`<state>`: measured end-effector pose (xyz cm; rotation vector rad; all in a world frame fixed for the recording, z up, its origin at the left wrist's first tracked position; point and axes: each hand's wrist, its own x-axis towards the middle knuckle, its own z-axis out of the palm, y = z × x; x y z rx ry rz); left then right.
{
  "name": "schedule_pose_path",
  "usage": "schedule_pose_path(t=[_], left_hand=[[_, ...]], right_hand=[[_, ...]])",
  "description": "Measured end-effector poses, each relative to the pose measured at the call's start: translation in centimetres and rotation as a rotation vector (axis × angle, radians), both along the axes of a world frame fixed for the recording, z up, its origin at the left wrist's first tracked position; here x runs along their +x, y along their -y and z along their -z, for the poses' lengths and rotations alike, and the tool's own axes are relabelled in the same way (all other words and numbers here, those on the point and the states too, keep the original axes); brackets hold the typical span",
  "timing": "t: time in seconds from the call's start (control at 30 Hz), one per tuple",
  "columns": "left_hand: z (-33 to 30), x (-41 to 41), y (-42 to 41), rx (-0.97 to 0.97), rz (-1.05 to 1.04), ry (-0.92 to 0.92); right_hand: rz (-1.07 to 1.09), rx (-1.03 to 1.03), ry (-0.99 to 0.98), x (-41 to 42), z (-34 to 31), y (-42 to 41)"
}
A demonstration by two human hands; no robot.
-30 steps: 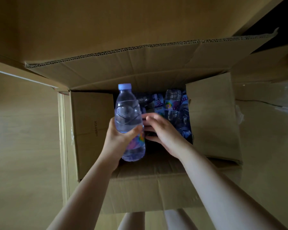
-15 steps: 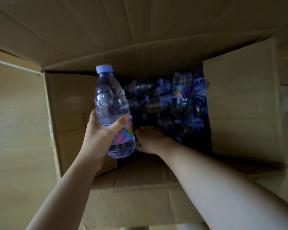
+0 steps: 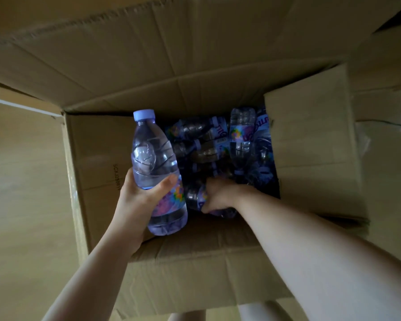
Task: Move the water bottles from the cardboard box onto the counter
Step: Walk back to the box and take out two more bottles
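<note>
left hand (image 3: 137, 200) grips a clear lilac-capped plastic water bottle (image 3: 156, 172) upright; at its three o'clock, right hand (image 3: 220, 195) grasps another clear plastic bottle (image 3: 196, 196) lying inside the open brown cardboard box (image 3: 97, 158).

Dim, warm light; the box (image 3: 310, 147) interior lies in shadow, edges blurred and bowed.

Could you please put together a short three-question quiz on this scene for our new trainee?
1. True or false: the left hand holds an upright bottle with its cap on.
2. Where is the right hand? A) resting on a flap B) down inside the cardboard box, its fingers round a lying bottle C) on the floor
3. Fill in: the other bottles in the box lie on their ____.

Key: 1 true; 2 B; 3 sides.
</note>
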<state>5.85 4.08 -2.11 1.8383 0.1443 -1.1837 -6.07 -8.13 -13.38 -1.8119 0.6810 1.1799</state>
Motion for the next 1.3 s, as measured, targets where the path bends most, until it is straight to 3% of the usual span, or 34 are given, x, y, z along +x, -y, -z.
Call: schedule_pose_path(t=[0.27, 0.47, 0.63, 0.87, 1.1, 1.3], left_hand=[[-8.0, 0.0, -0.4, -0.084, -0.065, -0.059], [-15.5, 0.0, -1.9, -0.166, -0.101, -0.03], [-19.5, -0.5, -3.2, -0.308, -0.155, 0.011], [-26.5, -0.3, -6.2, -0.466, -0.231, 0.033], [-36.3, 0.2, -12.7, -0.483, -0.319, 0.109], [-41.9, 0.6, -22.1, -0.447, -0.509, 0.181]], right_hand=[[0.941, 0.612, -0.081, -6.1, -13.6, 4.7], [1.154, 1.178, 0.117, -6.5, -22.9, 3.6], [1.08, 1.216, 0.341, -3.4, -28.5, 3.0], [0.945, 1.171, 0.392, 0.2, -36.3, 1.3], [0.786, 1.003, 0.437, 4.2, -45.5, -5.7], [0.426, 1.047, 0.455, 8.6, -51.5, -14.3]])
